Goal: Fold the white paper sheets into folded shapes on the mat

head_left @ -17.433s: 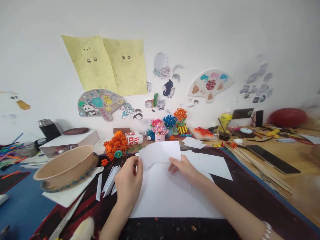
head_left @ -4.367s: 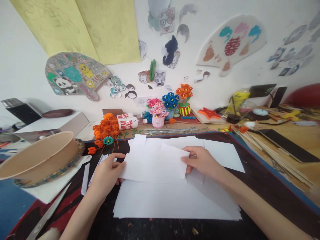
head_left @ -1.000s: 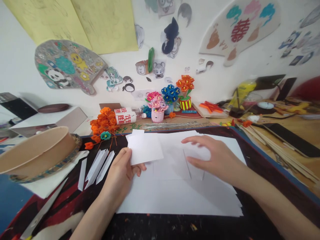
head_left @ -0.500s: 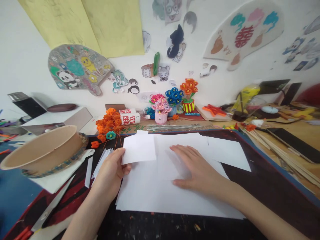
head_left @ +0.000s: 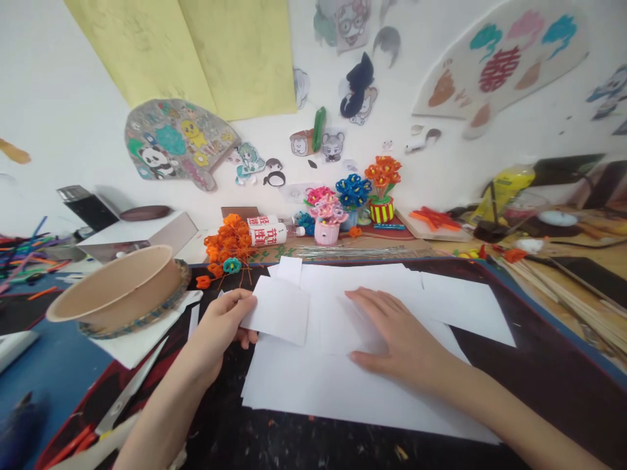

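Observation:
Between the thumb and fingers of my left hand (head_left: 228, 320) is a small square piece of white paper (head_left: 278, 311), tilted over the left part of a stack of larger white sheets (head_left: 304, 385). My right hand (head_left: 389, 326) lies on the stack with its fingers spread and thumb apart. Under its fingers there seems to be another small piece of paper, hard to tell from the white sheet below. A small white slip (head_left: 290, 269) sticks out past the back edge of the stack. A white strip (head_left: 467, 303) lies at the right.
Scissors (head_left: 132, 385) with red handles lie at my left, near a beige oval bowl (head_left: 117, 281). Orange pipe-cleaner flowers (head_left: 230, 241) and small flower pots (head_left: 327, 232) stand along the back. Thin wooden sticks (head_left: 563, 294) lie at the right.
My left hand has turned and lowered the small paper square, so it now slants. My right hand keeps its place on the stack. The view has shifted slightly left.

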The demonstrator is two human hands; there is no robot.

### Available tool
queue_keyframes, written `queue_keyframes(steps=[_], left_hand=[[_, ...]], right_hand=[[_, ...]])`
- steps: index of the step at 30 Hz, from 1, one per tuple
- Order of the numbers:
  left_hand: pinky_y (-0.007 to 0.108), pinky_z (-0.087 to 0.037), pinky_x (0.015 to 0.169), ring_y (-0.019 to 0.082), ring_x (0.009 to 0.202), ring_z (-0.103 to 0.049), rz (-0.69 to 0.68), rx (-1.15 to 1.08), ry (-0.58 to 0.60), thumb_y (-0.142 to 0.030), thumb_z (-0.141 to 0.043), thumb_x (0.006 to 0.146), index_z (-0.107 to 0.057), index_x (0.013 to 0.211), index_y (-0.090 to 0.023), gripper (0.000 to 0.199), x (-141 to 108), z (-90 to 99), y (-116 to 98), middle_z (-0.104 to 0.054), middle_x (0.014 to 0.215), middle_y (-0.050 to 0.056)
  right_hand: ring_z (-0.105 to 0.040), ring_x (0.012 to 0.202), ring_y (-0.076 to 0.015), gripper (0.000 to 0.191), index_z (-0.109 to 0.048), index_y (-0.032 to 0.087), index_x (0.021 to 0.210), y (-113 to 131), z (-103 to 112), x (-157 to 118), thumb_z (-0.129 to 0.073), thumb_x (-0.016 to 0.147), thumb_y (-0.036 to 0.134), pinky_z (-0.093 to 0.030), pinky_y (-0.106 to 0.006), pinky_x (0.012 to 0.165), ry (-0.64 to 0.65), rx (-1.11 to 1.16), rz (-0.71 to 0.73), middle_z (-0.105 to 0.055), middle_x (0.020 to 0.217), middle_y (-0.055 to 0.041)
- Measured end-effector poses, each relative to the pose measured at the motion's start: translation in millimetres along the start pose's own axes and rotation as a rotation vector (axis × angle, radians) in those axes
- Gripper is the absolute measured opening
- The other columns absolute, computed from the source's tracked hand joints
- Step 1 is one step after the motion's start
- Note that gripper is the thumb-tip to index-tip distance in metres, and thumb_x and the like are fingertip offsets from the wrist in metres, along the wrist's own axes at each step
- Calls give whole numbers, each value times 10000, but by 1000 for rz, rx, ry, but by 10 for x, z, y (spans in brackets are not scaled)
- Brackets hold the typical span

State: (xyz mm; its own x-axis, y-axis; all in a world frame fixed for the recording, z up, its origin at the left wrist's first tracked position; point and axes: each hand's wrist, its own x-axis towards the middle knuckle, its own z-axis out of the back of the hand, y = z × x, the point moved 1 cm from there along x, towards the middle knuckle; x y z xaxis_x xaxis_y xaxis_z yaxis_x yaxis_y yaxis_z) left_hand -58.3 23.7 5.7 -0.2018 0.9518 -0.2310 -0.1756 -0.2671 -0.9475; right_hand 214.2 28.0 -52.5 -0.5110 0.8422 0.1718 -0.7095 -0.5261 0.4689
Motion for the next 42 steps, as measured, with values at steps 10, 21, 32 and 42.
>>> queue_keyframes(steps=[10,21,32,42], left_hand=[[173,-218,345,86,255,-329,-72,365,-65,-408,-590,753,-497,551,-199,305,56,10,182,-441,283,-58],[244,-229,441,125,342,-357,-134,609,42,-406,-562,742,-416,531,-230,311,106,-11,185,-399,379,-75],[274,-289,556,158,530,-445,-186,880,27,-480,-423,785,-446,610,-214,320,185,-23,245,-492,534,-29],[271,-280,546,159,532,-450,-211,895,52,-489,-416,790,-432,626,-215,320,189,-31,245,-486,540,-31]], right_hand=[[-312,1367,-245,455,-484,245,1333,110,29,-23,-524,891,343,-234,-474,1144,23,-130,338,-421,1454,-36],[-482,1242,-233,393,-507,200,1310,198,-22,-11,-475,928,286,-422,-433,1042,42,-92,331,-557,1325,-71],[-538,1116,-238,411,-498,211,1313,362,-93,19,-497,902,205,-473,-430,955,-42,-160,310,-592,1205,-82],[-513,1119,-228,362,-532,225,1275,357,-114,8,-467,919,214,-445,-415,971,-31,-148,290,-571,1222,-75]])
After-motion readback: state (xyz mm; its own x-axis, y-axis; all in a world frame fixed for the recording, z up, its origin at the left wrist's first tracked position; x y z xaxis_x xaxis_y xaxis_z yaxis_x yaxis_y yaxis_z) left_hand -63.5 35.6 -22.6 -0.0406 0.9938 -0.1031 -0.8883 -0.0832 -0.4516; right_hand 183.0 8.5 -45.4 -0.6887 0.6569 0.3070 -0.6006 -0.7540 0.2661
